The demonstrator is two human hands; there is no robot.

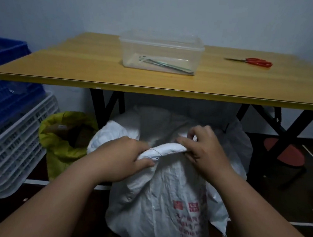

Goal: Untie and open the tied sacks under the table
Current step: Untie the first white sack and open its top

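Observation:
A white woven sack (pixel 162 200) with red print stands on the floor in front of the wooden table (pixel 80 68). Its top is twisted into a rolled neck (pixel 167 150) with a thin string across it. My left hand (pixel 126 157) grips the left end of that neck. My right hand (pixel 202 148) pinches the neck's right end, fingers curled over the fabric. Behind it, under the table, more white sacks (pixel 115 133) are bunched together. A yellow-green sack (pixel 60 143) stands open at the left.
On the table sit a clear plastic box (pixel 160 51) holding tools and red-handled scissors (pixel 254 61). Blue crates (pixel 0 75) and white crates (pixel 9 151) are stacked at left. Black table legs (pixel 293 129) and a red stool (pixel 285 153) are at right.

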